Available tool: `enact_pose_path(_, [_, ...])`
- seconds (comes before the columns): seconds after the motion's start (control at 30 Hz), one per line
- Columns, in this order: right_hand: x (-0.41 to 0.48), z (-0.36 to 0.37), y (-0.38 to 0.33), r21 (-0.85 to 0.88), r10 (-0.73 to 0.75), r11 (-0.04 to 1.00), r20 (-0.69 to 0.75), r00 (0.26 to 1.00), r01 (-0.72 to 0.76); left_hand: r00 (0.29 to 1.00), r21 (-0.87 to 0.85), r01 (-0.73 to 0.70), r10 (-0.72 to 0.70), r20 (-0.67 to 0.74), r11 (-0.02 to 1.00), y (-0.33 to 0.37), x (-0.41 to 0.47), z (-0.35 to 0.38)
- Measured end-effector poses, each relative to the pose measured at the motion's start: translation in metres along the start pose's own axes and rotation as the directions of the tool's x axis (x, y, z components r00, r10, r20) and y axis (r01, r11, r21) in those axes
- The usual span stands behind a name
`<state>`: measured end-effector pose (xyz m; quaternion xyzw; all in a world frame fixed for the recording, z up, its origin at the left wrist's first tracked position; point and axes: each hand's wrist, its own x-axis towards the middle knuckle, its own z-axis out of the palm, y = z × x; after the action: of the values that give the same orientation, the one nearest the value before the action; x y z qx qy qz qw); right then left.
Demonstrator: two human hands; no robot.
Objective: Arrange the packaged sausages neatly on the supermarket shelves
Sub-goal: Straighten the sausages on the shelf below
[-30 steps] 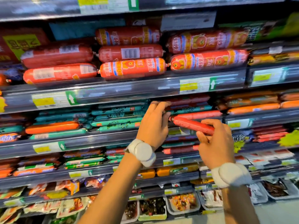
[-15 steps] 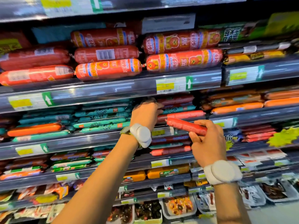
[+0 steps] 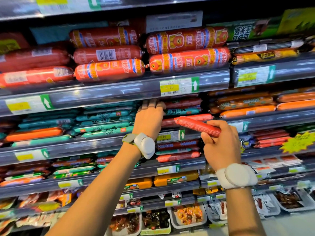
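- Sausage (image 3: 197,126), slim and red in printed wrap, lay gripped in the right hand (image 3: 219,145), fingers curled round its right end, its free end pointing up and left toward the shelf.
- The left hand (image 3: 149,119) reached into the shelf just left of that sausage, back of the hand toward the camera; its fingertips (image 3: 154,103) were tucked under the shelf edge above (whether they pinched anything I could not tell, since the palm side was hidden).
- Both wrists wore a white band: left wristband (image 3: 144,145), right wristband (image 3: 237,176).
- Directly behind the held sausage, between the two hands, a stack of slim red sausages (image 3: 183,103) lay flat, with one teal pack (image 3: 182,111) among them.
- Left of the left hand, teal sausages (image 3: 102,124) lay in rows, and further left an orange sausage (image 3: 34,134) lay among them.
- Right of the right hand and a little above it, orange sausages (image 3: 247,110) lay lengthwise.
- Above both hands, thick red sausages (image 3: 189,61) with a lion print were stacked behind a clear shelf rail (image 3: 102,94), which bore a yellow price tag (image 3: 169,87) beside a green arrow.
- Below the left hand's wrist, another price tag (image 3: 163,137) sat on the rail, and under it more red packs (image 3: 178,156) lay flat.
- Beneath the forearms, yellow-orange blocks (image 3: 175,179) and, lowest, trays of dark snacks (image 3: 155,221) filled the bottom rows (blurred, so their labels could not be read).
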<state>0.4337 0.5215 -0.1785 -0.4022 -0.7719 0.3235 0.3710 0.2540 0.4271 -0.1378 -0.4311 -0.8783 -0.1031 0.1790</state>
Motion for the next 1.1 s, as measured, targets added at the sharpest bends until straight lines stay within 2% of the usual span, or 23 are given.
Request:
enact_pose_path(0.3, [0.02, 0.002, -0.018, 0.006, -0.113, 0.994, -0.014, 0.994, 0.113, 0.979, 0.084, 0.106, -0.089, -0.183, 0.991, -0.048, -0.022, -0.012])
enact_pose_path(0.47, [0.039, 0.013, -0.039, -0.11, -0.208, 0.97, 0.105, 0.973, 0.219, 0.94, 0.071, 0.173, -0.143, -0.309, 0.982, -0.074, -0.041, -0.015])
enact_pose_path(0.57, [0.05, 0.018, -0.052, -0.203, -0.197, 0.949, 0.214, 0.957, 0.241, 0.903, 0.036, 0.21, -0.18, -0.39, 0.977, -0.088, -0.055, -0.019])
enact_pose_path(0.77, [0.059, 0.023, -0.066, -0.216, -0.129, 0.955, 0.308, 0.942, 0.201, 0.886, -0.026, 0.278, -0.267, -0.379, 0.96, -0.109, -0.073, -0.017])
enact_pose_path(0.93, [0.061, 0.026, -0.063, -0.229, -0.113, 0.953, 0.333, 0.936, 0.197, 0.883, -0.064, 0.226, -0.232, -0.409, 0.972, -0.112, -0.087, -0.016])
enact_pose_path(1.1, [0.058, 0.031, -0.061, -0.188, -0.122, 0.964, 0.319, 0.94, 0.189, 0.886, -0.071, 0.239, -0.248, -0.391, 0.968, -0.117, -0.093, -0.008])
